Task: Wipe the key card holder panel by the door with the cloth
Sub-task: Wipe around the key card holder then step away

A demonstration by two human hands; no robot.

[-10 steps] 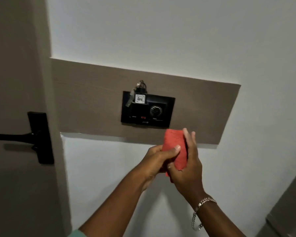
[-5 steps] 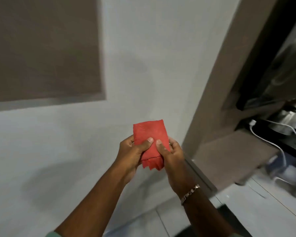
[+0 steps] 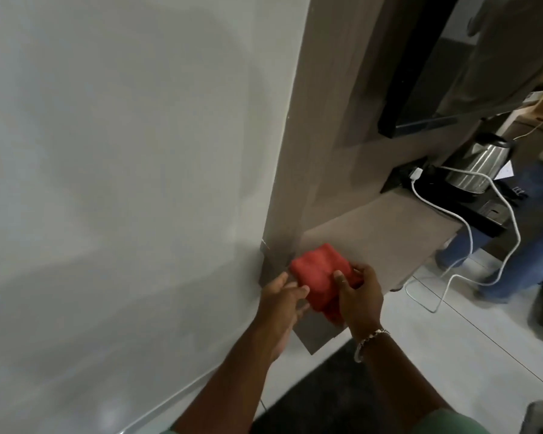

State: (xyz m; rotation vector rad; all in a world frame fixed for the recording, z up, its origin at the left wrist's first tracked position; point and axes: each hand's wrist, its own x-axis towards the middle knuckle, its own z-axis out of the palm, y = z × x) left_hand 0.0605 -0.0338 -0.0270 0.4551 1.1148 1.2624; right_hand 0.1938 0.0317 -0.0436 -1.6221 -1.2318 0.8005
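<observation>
A folded red cloth (image 3: 318, 274) lies low over the near corner of a brown shelf (image 3: 380, 239), next to the white wall. My right hand (image 3: 356, 296) grips the cloth's right edge with thumb and fingers. My left hand (image 3: 282, 300) is at the cloth's left edge, fingertips touching it, fingers spread. The key card holder panel and the door are out of view.
The white wall (image 3: 123, 183) fills the left. A steel kettle (image 3: 480, 164) on a black tray stands at the shelf's far end, with a white cable (image 3: 464, 233) hanging to the tiled floor. A person in jeans (image 3: 533, 233) stands at right. A dark mat (image 3: 326, 393) lies below.
My view has swung right and down, away from the key card holder panel. Both hands have carried the red cloth from in front of the wall down onto the shelf corner.
</observation>
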